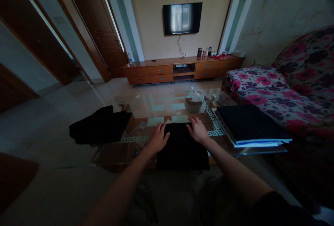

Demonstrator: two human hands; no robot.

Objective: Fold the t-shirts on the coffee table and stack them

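Observation:
A folded black cloth (182, 149) lies on the near part of a glass coffee table (167, 106). My left hand (158, 138) rests flat on the cloth's far left corner, fingers stretched out. At the far right corner my right hand (197, 129) presses down, fingers spread. Neither hand grips anything. To the right, a stack of folded dark cloths (247, 121) sits on the table, with lighter blue-white layers under it. A crumpled black garment (100, 126) lies at the table's left end.
A flowered sofa (287, 83) runs along the right side. Beyond the table stand a wooden TV cabinet (182, 69) with bottles on it and a wall-mounted TV (182, 18). Wooden doors (99, 24) are at the left. A small round dish (194, 102) sits on the glass.

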